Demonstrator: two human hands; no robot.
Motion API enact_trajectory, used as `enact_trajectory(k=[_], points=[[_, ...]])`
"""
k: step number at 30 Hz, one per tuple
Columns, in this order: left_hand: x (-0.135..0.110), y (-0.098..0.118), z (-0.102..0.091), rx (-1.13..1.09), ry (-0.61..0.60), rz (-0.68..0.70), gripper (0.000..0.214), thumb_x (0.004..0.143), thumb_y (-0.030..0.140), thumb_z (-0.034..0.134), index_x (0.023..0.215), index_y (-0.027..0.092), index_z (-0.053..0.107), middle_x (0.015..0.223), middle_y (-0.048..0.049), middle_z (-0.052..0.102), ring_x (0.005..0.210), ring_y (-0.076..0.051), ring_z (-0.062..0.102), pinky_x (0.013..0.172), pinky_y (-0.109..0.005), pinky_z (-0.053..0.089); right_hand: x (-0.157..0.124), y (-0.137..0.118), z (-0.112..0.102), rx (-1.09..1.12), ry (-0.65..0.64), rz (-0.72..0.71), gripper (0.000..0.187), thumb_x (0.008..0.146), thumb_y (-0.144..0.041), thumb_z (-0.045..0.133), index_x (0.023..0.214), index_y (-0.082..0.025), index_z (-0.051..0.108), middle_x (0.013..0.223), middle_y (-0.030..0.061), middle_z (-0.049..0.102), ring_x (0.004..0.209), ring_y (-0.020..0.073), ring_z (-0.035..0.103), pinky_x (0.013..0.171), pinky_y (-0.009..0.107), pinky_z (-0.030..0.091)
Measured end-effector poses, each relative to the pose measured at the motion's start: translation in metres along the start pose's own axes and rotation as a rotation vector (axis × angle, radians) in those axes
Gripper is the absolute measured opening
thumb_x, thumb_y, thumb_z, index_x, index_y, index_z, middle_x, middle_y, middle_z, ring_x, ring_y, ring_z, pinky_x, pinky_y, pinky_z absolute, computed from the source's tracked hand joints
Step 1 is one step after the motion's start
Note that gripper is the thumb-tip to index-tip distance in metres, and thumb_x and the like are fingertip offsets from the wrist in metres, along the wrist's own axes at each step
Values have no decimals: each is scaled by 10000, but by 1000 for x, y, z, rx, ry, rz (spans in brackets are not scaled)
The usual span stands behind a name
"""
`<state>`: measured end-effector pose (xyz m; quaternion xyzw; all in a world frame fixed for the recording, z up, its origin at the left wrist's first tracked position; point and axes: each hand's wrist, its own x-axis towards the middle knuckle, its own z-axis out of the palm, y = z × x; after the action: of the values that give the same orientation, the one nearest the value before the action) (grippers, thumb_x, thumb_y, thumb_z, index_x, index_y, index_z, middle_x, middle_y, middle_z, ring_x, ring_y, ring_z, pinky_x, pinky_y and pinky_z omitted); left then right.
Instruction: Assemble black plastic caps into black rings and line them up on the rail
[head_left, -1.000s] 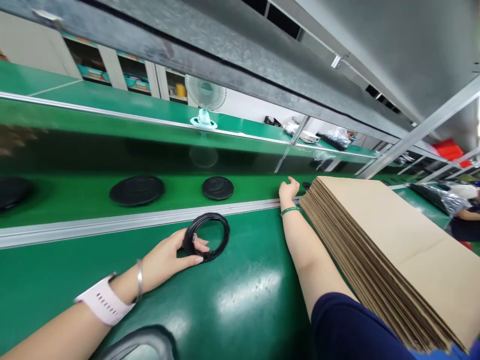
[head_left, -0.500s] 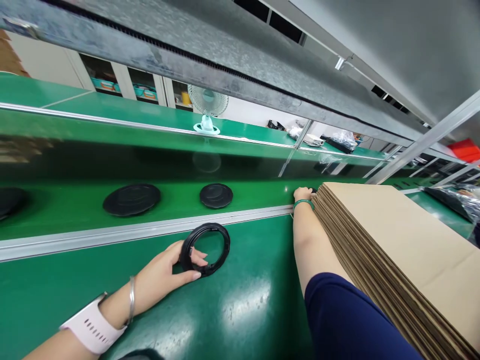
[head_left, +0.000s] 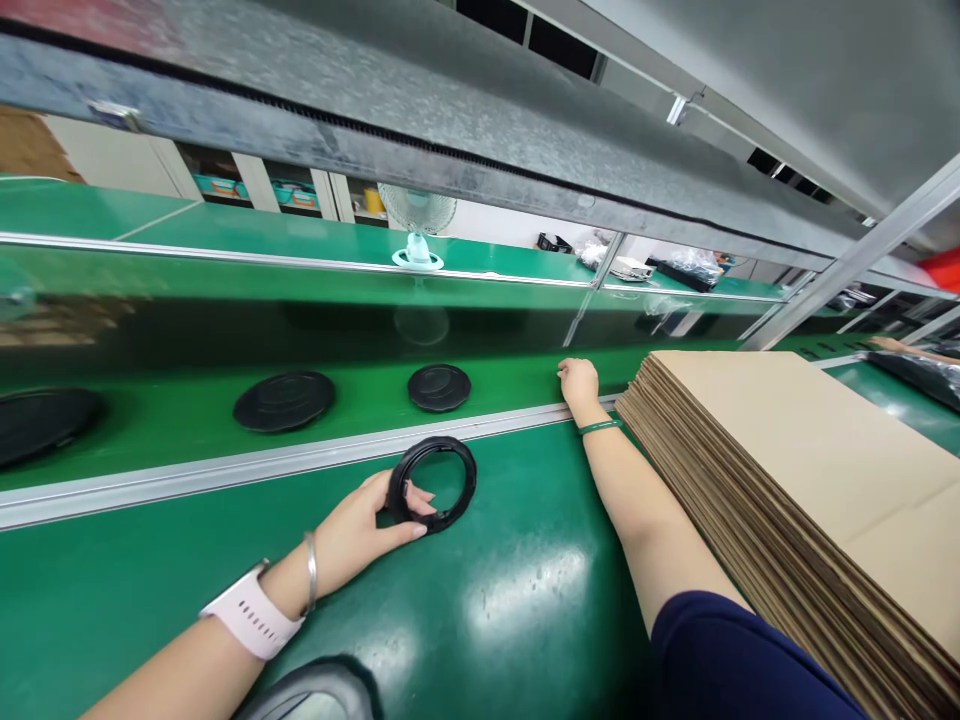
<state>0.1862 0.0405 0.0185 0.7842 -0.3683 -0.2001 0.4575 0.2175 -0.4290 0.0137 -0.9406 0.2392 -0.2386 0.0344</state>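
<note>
My left hand (head_left: 365,531) lies on the green bench (head_left: 487,600) with its fingers closed on the near rim of a black plastic ring (head_left: 452,458), which rests flat on the bench. My right hand (head_left: 578,382) is stretched out to the metal rail (head_left: 225,470) at the edge of the conveyor belt, just left of a stack of flat cardboard sheets (head_left: 787,470). Its fingers are curled downward, and what they hold, if anything, is hidden.
Three black round lids lie on the green conveyor belt: a small lid (head_left: 439,387), a larger lid (head_left: 283,400) and another lid at far left (head_left: 41,420). A small fan (head_left: 416,225) stands on the upper shelf. A dark curved part (head_left: 315,695) shows at the bottom edge.
My right hand reached behind the front corner of the cardboard stack, then drew back left to the rail. My left hand and the ring shifted slightly right.
</note>
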Motion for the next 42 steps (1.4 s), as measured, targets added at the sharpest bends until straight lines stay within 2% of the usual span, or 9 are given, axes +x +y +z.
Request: enact_trajectory(k=[7, 11, 17, 20, 23, 27, 30, 34, 42], points=[[-1, 2, 0, -16, 16, 9, 249, 746, 387, 735, 911, 210, 674, 1063, -86, 747, 1096, -292, 673, 1020, -490, 511, -4, 25, -12, 83, -31, -23, 365, 803, -1, 518, 1020, -154, 769, 1048, 80, 702, 1018, 232, 569, 964, 303, 423], [-2, 7, 0, -55, 21, 17, 262, 744, 397, 738, 917, 221, 647, 1042, -72, 748, 1079, -289, 684, 1005, -491, 517, -3, 35, -15, 112, -83, -45, 258, 834, -88, 628, 1045, -150, 763, 1076, 89, 692, 1028, 235, 562, 985, 315, 411], [-2, 10, 4, -155, 50, -4, 427, 716, 362, 760, 1034, 224, 512, 944, -53, 772, 1040, -274, 704, 1008, -497, 511, -6, 25, -22, 211, -19, 8, 96, 845, -143, 671, 864, -105, 757, 942, 124, 681, 937, 263, 571, 899, 359, 441], [-2, 9, 6, -178, 83, -27, 432, 716, 342, 756, 1022, 231, 473, 956, -49, 773, 1009, -262, 717, 996, -492, 517, -20, -2, -31, 285, 91, -1, 138, 893, -175, 633, 919, -89, 738, 955, 132, 656, 943, 263, 570, 908, 373, 444], [-2, 10, 6, -171, 96, -41, 417, 711, 334, 753, 995, 237, 463, 943, -38, 777, 997, -268, 725, 983, -488, 524, -55, -54, -44, 379, 166, -88, 140, 930, -208, 627, 963, -123, 734, 922, 91, 639, 919, 234, 580, 899, 351, 461], [-2, 11, 6, -162, 107, -63, 437, 696, 336, 768, 991, 234, 463, 928, -40, 783, 983, -277, 730, 983, -483, 525, -124, -135, -72, 743, 204, -503, 113, 957, -263, 658, 932, -196, 746, 802, 42, 631, 788, 222, 592, 756, 359, 500], [-2, 10, 6, -153, 123, -86, 530, 682, 360, 783, 1100, 215, 491, 1004, -59, 772, 997, -283, 724, 961, -472, 542, -166, -175, -87, 831, 166, -729, 120, 991, -268, 631, 985, -201, 730, 813, 50, 648, 751, 211, 596, 697, 352, 505], [-1, 9, 7, -86, 170, -117, 700, 651, 422, 798, 1237, 184, 498, 1190, -111, 703, 1067, -307, 692, 945, -470, 552, -184, -189, -84, 760, 190, -890, 132, 1014, -205, 581, 1011, -158, 704, 803, 65, 640, 743, 204, 588, 684, 339, 508], [0, 5, 8, -12, 221, -118, 774, 655, 433, 793, 1306, 166, 469, 1254, -130, 666, 1122, -314, 658, 993, -491, 519, -183, -189, -72, 692, 167, -936, 130, 1024, -211, 568, 1046, -171, 689, 827, 61, 636, 776, 195, 612, 745, 343, 549]])
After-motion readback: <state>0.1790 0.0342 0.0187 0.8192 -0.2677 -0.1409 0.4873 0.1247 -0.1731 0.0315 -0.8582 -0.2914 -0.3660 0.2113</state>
